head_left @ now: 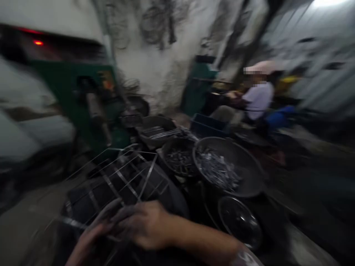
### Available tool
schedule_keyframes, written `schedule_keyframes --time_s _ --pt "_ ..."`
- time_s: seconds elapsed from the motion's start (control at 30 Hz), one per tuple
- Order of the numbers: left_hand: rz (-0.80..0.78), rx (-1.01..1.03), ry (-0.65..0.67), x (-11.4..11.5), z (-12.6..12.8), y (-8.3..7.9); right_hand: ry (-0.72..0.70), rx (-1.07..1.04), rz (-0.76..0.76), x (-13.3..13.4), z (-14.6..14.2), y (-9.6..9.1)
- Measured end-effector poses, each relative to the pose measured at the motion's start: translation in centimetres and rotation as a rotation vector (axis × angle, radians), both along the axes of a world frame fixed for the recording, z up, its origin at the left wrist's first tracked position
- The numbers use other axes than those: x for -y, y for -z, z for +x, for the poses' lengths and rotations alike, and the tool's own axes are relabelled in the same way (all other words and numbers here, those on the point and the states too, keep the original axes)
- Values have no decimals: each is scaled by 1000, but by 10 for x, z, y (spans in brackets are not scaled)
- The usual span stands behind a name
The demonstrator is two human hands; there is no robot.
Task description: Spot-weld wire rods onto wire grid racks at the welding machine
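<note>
The picture is smeared by motion. My right hand (144, 223) reaches in from the lower right and rests on the near edge of a wire rack (124, 177) made of thin metal rods. My left hand (88, 242) lies just under and left of it, at the same edge of the rack, partly hidden by the right hand. Whether either hand grips a rod is too blurred to tell. The rack lies tilted over dark cloth.
A large dark bowl (249, 173) of small shiny metal pieces sits right of the rack, with a smaller bowl (179, 159), a pan of rods (158, 129) and a round lid (240, 221) nearby. A green machine (83, 96) stands left. A seated person (257, 98) works at the back right.
</note>
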State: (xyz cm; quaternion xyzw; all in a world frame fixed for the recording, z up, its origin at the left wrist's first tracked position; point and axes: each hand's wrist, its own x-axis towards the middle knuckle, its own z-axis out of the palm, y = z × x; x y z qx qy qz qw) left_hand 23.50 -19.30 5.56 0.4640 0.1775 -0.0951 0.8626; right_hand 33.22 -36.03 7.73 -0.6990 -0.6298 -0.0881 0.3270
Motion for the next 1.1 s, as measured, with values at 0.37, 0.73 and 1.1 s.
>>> schedule_keyframes --time_s 0.37,0.73,1.1 --pt "-323 176 67 -12 -44 -1 676 -223 -549 -28 194 40" --pt "-327 104 47 -33 -52 22 520 -205 -679 -40 181 46" --pt "-264 127 76 -26 -49 18 601 225 -923 -52 155 17"
